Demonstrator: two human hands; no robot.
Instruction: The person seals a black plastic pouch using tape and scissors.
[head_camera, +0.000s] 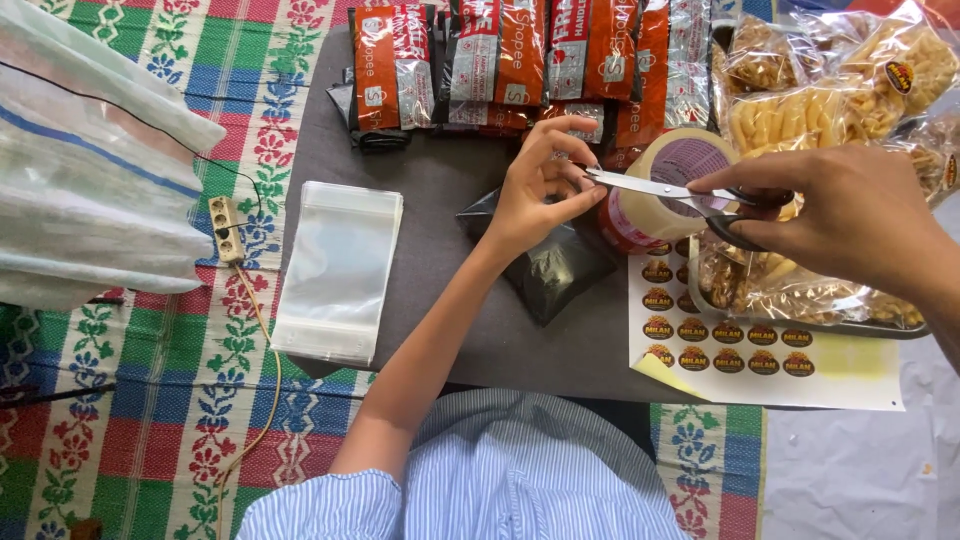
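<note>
Gripping scissors (668, 190), right hand (850, 215) beside tape roll (660, 190).

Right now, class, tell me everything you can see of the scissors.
The scissors have slim, silvery metal blades and dark handles. They lie nearly level, tips pointing left, above the roll of tape. The right hand grips the handles, hiding most of them. The blades look almost closed, their tips meeting the fingertips of the left hand, which pinch something too small to identify.

I saw silver scissors (665, 190), black handles, held level w/ blades shut, tips at a brown tape roll (672, 185) standing on edge.
</note>
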